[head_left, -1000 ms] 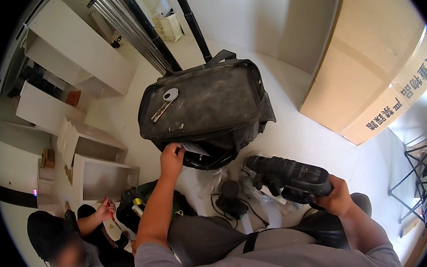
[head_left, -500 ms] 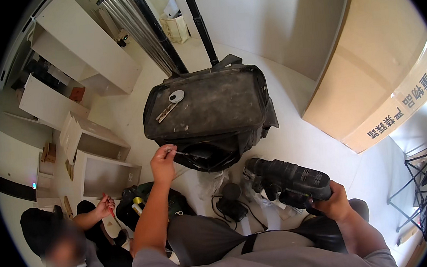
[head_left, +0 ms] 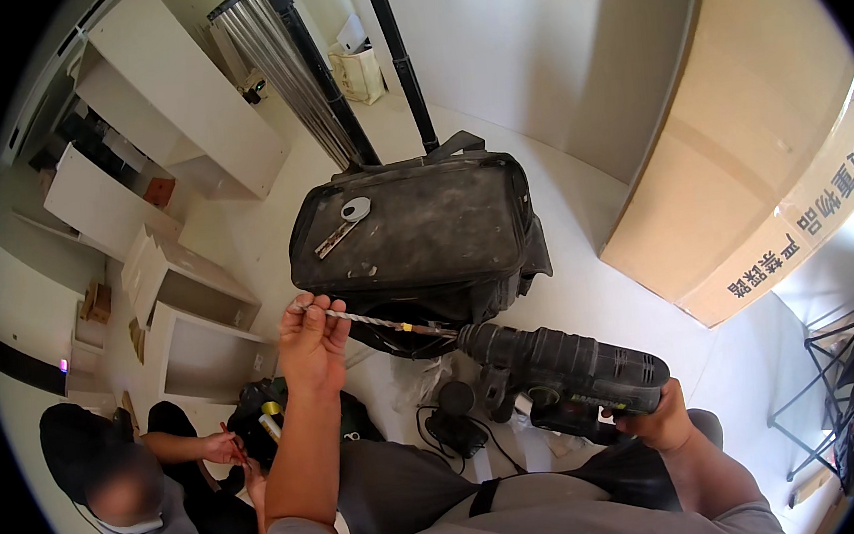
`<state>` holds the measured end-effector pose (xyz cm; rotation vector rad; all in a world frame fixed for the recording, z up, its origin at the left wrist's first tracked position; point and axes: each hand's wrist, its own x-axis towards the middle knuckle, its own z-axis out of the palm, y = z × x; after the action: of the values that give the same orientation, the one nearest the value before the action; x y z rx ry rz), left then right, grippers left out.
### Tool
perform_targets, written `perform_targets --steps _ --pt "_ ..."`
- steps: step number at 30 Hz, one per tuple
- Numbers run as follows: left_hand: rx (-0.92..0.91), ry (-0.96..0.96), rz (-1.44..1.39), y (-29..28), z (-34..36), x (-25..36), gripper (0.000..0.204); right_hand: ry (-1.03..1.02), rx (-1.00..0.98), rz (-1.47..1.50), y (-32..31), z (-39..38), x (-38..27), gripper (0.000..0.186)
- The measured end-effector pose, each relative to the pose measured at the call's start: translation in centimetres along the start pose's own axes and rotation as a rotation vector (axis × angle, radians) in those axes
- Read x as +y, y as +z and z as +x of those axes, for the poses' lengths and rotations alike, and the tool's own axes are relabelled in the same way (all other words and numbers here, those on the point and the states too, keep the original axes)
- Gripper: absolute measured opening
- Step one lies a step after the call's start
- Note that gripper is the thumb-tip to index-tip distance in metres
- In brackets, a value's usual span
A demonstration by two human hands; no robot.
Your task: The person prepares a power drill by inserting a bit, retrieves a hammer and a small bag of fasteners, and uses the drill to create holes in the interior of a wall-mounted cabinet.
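Right hand: closed round the rear grip of the black drill.
Left hand: fingers pinching the fluted end of a long drill bit.
Drill bit: between both hands, its brown end now at the drill's nose; half a second ago it was apart, over the bag's front pocket.
Co-worker's hands: now lower and close together, near a red tool.
Black bag: just beyond the bit.
Writing: large dark characters on the cardboard carton; marks on the drill too small to read.
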<state>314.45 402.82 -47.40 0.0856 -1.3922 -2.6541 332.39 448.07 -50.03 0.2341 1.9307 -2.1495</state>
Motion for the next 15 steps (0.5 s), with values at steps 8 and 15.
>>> perform_targets --steps 8,15 --pt "0.083 -0.331 -0.112 -1.8 -0.2 -3.2 0.007 0.192 -0.027 0.409 -0.9 0.6 -0.9 0.055" --pt "0.105 -0.430 0.053 -1.1 -0.2 -4.3 0.016 0.102 -0.052 0.184 -1.1 0.3 -0.2 0.046"
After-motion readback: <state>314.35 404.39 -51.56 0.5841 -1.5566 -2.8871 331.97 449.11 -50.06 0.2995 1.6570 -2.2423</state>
